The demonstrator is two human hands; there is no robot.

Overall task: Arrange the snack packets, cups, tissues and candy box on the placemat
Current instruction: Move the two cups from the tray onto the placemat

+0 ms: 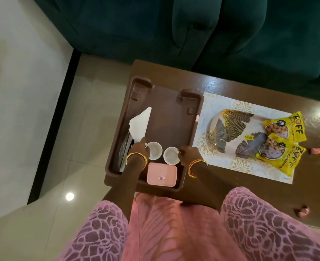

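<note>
A brown tray (174,113) stands on the left end of the table. In it are two white cups side by side. My left hand (140,150) grips the left cup (155,150) at its handle side. My right hand (187,155) grips the right cup (170,155) at its handle. White tissues (140,125) lie at the tray's left, and a pink candy box (162,174) sits at its near edge. To the right lies the white and gold placemat (219,108). Two yellow snack packets (285,129) (279,155) rest on its right end.
A gold leaf-shaped dish (228,129) occupies the middle of the placemat. Wrapped candies (317,150) (303,211) are scattered on the brown table (230,189) at the right. A dark green sofa (211,31) runs behind the table. Tiled floor lies to the left.
</note>
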